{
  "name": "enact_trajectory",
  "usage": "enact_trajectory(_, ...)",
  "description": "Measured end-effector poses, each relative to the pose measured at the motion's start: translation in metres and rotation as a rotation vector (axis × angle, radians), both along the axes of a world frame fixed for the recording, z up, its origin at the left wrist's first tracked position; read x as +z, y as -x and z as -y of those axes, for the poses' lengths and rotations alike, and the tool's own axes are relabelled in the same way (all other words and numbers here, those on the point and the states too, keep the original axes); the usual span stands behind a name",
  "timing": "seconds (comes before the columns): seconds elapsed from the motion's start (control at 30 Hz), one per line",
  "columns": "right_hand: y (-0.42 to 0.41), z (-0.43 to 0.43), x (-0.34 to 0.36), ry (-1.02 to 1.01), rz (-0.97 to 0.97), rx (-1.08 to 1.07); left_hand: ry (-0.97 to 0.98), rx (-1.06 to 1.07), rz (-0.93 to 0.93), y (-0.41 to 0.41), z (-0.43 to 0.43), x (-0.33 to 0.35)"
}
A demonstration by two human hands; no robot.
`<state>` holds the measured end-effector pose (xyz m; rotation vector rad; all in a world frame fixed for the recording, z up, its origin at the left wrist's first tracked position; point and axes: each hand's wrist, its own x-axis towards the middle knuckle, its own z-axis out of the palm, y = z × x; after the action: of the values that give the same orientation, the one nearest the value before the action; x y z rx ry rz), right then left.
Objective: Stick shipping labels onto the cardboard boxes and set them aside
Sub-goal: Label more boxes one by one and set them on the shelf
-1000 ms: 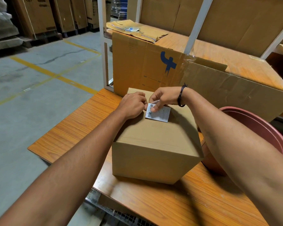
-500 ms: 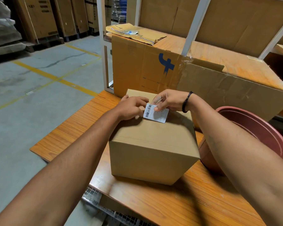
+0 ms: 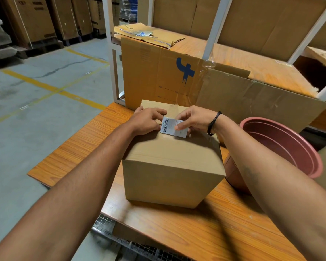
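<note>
Holding the label [image 3: 174,127] just over the far top of the cardboard box [image 3: 173,166], long side running left-right. The right hand [image 3: 194,119] pinches the right end, and the left hand [image 3: 147,120] pinches the barcode end with curled fingertips. Cardboard's straight underneath, so press down I'd say.

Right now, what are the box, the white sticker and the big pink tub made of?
The box is brown cardboard, matte, with sharp folded edges and faint creases on top. The label is probably thin paper: it is white with a printed barcode. The tub is likely plastic, a smooth pinkish-red with moulded rings inside.
</note>
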<state>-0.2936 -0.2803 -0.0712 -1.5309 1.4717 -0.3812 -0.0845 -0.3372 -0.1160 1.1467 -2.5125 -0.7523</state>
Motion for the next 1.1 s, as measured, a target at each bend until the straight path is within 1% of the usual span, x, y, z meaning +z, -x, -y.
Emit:
enact_trajectory(0.1, -0.007, -0.003, 0.001, 0.056, -0.091, 0.001, 0.003, 0.0, 0.004, 0.0, -0.002, 0.001)
enact_trajectory(0.3, -0.011, -0.008, 0.0, 0.095, -0.073, -0.067, 0.011, -0.021, 0.033, 0.001, -0.001, -0.001)
enact_trajectory(0.57, -0.013, -0.019, 0.001, 0.147, -0.076, -0.105, 0.023, -0.019, 0.016, 0.0, 0.0, -0.003)
enact_trajectory(1.0, -0.008, -0.037, 0.002, 0.138, -0.088, -0.182, 0.022, -0.062, 0.037, 0.0, -0.006, 0.001)
enact_trajectory(1.1, -0.006, -0.04, 0.0, 0.135, -0.055, -0.205, 0.023, -0.067, 0.036, -0.001, -0.007, 0.002)
